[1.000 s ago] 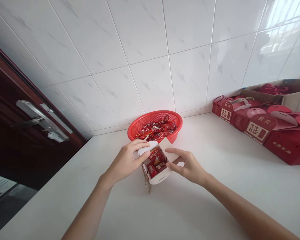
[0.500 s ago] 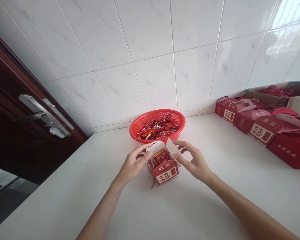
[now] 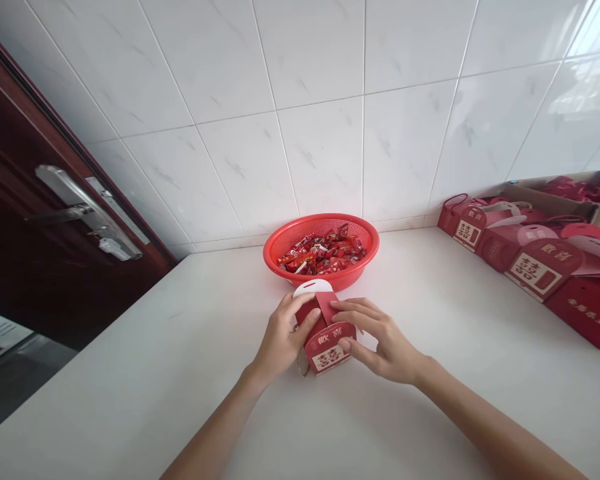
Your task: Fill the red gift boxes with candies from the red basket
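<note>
A small red paper gift box (image 3: 325,340) stands on the white table, with pale characters on its front panel and both side flaps folded inward over the top. Its rounded white back flap is upright, and a twisted cord hangs at the left side. My left hand (image 3: 286,335) holds the left side, thumb and index finger on the left flap. My right hand (image 3: 375,337) grips the right side, its fingers over the right flap and the thumb at the front panel. The folded flaps hide the inside.
Right behind the box is a red plastic basket (image 3: 270,259) of red-wrapped sweets (image 3: 325,253). Several assembled red boxes (image 3: 535,267) line the right side, beside a cardboard carton (image 3: 545,189). A tiled wall (image 3: 325,160) closes the back; a dark door (image 3: 25,267) stands left.
Both side flaps have come down over the wrapped packet inside the box. My right hand has moved left onto the right flap and the front panel. The view has shifted slightly.
</note>
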`<state>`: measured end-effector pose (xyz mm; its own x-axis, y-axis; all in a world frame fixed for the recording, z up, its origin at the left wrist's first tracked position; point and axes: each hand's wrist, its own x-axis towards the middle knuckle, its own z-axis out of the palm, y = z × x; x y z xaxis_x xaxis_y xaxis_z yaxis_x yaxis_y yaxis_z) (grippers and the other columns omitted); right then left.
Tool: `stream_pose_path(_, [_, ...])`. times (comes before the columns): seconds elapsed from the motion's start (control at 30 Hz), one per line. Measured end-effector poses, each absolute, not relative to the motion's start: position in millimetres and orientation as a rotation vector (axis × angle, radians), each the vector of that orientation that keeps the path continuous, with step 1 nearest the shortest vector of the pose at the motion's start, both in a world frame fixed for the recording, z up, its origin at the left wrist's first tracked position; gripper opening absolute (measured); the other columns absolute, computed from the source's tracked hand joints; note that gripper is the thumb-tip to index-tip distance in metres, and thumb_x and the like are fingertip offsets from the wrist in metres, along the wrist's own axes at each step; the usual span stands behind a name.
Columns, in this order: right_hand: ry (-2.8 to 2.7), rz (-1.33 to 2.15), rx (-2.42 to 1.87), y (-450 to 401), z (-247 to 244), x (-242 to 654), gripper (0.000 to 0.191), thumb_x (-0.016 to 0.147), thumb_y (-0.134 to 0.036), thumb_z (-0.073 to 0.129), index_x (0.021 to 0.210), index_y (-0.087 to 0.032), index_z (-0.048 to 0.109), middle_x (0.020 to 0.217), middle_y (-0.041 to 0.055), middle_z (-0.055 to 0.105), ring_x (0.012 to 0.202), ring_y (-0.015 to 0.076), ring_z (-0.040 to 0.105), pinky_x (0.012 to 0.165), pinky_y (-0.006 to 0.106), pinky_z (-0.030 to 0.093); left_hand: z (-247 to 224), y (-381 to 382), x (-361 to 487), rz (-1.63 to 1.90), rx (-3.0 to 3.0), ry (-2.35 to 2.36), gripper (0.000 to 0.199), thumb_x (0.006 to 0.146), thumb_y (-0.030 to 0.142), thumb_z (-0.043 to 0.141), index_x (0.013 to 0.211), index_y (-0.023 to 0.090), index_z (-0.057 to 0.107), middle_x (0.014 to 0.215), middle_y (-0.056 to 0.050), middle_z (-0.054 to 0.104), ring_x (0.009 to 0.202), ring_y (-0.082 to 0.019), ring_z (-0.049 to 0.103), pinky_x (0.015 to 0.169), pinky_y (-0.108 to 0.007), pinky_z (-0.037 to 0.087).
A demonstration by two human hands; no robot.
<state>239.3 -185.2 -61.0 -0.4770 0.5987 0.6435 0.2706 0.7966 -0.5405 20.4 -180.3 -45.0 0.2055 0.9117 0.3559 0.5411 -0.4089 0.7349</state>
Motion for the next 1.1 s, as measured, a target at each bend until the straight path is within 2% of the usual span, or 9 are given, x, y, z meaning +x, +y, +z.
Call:
stream_pose_path(0.1, [-2.090,0.475,-0.664,-185,-61,239,0.024,0.096,-0.033,0.056,0.116,-0.022,0.064,0.130,0.0127,0.066,0.117,0.0266,0.060,0.096,0.044,0.054,-50,-180,18,1.154,2.034,1.360,0.032,0.097,0.044,0.052,0.119,0.025,0.064,0.115,-0.007,0.065,0.112,-0.023,0.063,0.098,-0.038,0.051])
stream_pose_path(0.2, [-2.085,0.488,-0.681,-186,-60,239,0.023,0.097,-0.033,0.055,0.115,-0.022,0.065,0.127,0.0117,0.067,0.117,0.0260,0.060,0.096,0.043,0.054,-52,-183,18,1.226,2.063,1.313,0.033,0.097,0.041,0.053,0.125,0.025,0.060,0.128,-0.008,0.062,0.122,-0.023,0.058,0.103,-0.038,0.048])
stream_pose_path(0.3, [-2.051,0.495,-0.702,-186,-61,238,0.021,0.098,-0.031,0.054,0.113,-0.023,0.066,0.124,0.0104,0.069,0.117,0.0249,0.060,0.095,0.042,0.055,-52,-187,19,1.241,2.068,1.262,0.046,0.096,0.043,0.056,0.138,0.026,0.050,0.141,-0.009,0.056,0.132,-0.026,0.052,0.108,-0.041,0.045])
stream_pose_path(0.43, [-2.032,0.500,-0.740,-185,-62,238,0.022,0.100,-0.031,0.050,0.109,-0.024,0.068,0.123,0.0094,0.070,0.115,0.0242,0.061,0.093,0.041,0.056,-52,-192,18,1.206,1.971,1.159,0.065,0.095,0.051,0.052,0.149,0.021,0.035,0.153,-0.014,0.044,0.142,-0.031,0.041,0.112,-0.045,0.041])
stream_pose_path(0.57, [-2.027,0.505,-0.773,-183,-62,238,0.024,0.101,-0.033,0.048,0.109,-0.024,0.069,0.121,0.0090,0.071,0.115,0.0244,0.061,0.093,0.042,0.056,-52,-192,20,1.207,1.868,1.121,0.072,0.092,0.052,0.056,0.151,0.021,0.029,0.149,-0.016,0.048,0.137,-0.031,0.047,0.109,-0.045,0.044])
stream_pose_path(0.67, [-2.022,0.515,-0.788,-182,-61,238,0.025,0.101,-0.033,0.048,0.112,-0.025,0.068,0.121,0.0095,0.071,0.115,0.0249,0.061,0.094,0.043,0.056,-53,-191,22,1.222,1.840,1.136,0.066,0.093,0.048,0.056,0.149,0.024,0.032,0.141,-0.014,0.055,0.128,-0.028,0.056,0.102,-0.043,0.049])
stream_pose_path(0.8, [-2.002,0.535,-0.801,-180,-63,240,0.025,0.100,-0.036,0.049,0.113,-0.023,0.067,0.122,0.0114,0.069,0.115,0.0255,0.061,0.095,0.043,0.054,-56,-187,22,1.246,1.921,1.163,0.055,0.095,0.045,0.056,0.143,0.023,0.041,0.135,-0.013,0.060,0.125,-0.026,0.058,0.102,-0.042,0.050])
stream_pose_path(0.93, [-1.914,0.579,-0.889,-176,-68,244,0.031,0.098,-0.042,0.051,0.119,-0.023,0.062,0.122,0.0119,0.068,0.110,0.0258,0.064,0.094,0.044,0.054,-57,-185,22,1.240,2.089,1.201,0.032,0.096,0.040,0.053,0.120,0.022,0.063,0.128,-0.011,0.063,0.121,-0.025,0.060,0.104,-0.042,0.049])
stream_pose_path(1.1, [-1.782,0.707,-1.066,-167,-72,250,0.038,0.096,-0.052,0.048,0.112,-0.022,0.062,0.117,0.0100,0.070,0.104,0.0254,0.067,0.093,0.045,0.055,-58,-185,24,1.245,2.128,1.202,0.026,0.095,0.037,0.053,0.105,0.021,0.071,0.125,-0.011,0.063,0.119,-0.025,0.060,0.103,-0.041,0.050])
